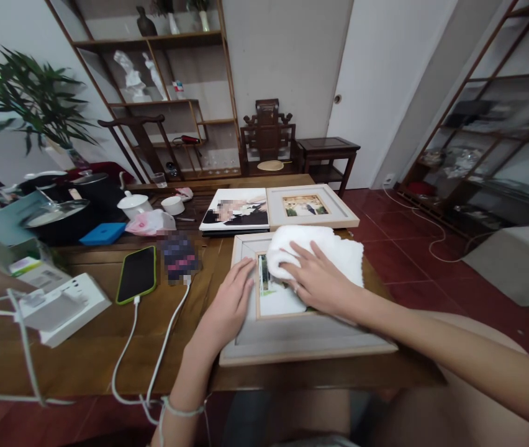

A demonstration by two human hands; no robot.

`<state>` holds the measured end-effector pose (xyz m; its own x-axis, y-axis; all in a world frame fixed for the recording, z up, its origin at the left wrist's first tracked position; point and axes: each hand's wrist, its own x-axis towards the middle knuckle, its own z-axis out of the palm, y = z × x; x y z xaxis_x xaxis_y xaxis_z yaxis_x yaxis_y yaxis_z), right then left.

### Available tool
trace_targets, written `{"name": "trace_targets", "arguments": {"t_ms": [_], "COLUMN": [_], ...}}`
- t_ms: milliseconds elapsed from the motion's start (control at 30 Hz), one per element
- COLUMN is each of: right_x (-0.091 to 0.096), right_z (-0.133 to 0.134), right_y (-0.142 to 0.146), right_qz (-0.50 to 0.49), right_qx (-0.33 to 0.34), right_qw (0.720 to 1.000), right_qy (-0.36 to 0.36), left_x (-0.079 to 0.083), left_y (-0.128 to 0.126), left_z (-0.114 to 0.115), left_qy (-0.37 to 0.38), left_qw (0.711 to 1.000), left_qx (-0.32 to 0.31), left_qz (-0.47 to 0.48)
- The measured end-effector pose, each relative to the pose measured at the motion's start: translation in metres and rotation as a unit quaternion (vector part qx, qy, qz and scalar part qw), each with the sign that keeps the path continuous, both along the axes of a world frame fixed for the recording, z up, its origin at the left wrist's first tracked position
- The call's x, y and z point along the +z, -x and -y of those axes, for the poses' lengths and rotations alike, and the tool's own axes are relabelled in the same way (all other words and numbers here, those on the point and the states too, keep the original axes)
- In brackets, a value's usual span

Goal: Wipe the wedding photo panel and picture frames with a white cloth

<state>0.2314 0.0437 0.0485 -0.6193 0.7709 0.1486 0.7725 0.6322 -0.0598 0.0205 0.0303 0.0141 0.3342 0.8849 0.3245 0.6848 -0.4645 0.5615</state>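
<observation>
A picture frame (287, 340) with a pale wooden border and a grey mat lies flat at the table's near edge. My left hand (231, 304) rests on its left side, fingers stretched out and lying flat along the inner edge. With my right hand (318, 279) I press a white towel (304, 239) onto the picture inside, fingers spread over the bunched cloth. The towel and hand hide much of the picture. Beyond it lie a second pale frame (339, 213) holding a photo and a photo album (236, 208) with a blurred cover.
Left on the wooden table are a green-cased phone (137, 273) on a white cable, a dark pouch-like item (179, 257), a white box (66, 307), a blue box (103, 233), a white teapot (134, 203) and dark pots (59, 214). A dark chair (268, 136) stands behind.
</observation>
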Motion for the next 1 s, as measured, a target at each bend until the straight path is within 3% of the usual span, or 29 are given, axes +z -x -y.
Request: {"name": "trace_targets", "arguments": {"t_ms": [167,333,500,633,733,1000], "right_x": [0.002,0.000,0.004,0.012,0.014,0.013], "right_z": [-0.045,-0.051,-0.016,0.025,0.048,0.068], "right_y": [0.036,0.052,0.043,0.037,0.032,0.005], "right_qz": [-0.006,0.031,0.045,0.045,0.022,0.025], "right_qx": [0.045,0.116,0.171,0.211,0.240,0.165], "right_qw": [0.999,0.993,0.984,0.976,0.969,0.983], "right_qy": [-0.023,-0.014,0.007,0.029,0.045,0.079], "left_x": [-0.002,-0.008,-0.010,-0.012,-0.010,0.004], "left_y": [0.000,0.001,0.003,0.005,0.006,-0.005], "left_z": [-0.001,-0.003,-0.002,0.002,0.004,0.003], "left_qy": [-0.053,-0.081,-0.073,-0.018,-0.001,0.027], "left_qw": [0.996,0.992,0.990,0.983,0.985,0.998], "left_qx": [0.022,0.038,0.015,0.009,0.017,0.015], "left_qz": [0.064,0.088,0.118,0.182,0.174,0.055]}}
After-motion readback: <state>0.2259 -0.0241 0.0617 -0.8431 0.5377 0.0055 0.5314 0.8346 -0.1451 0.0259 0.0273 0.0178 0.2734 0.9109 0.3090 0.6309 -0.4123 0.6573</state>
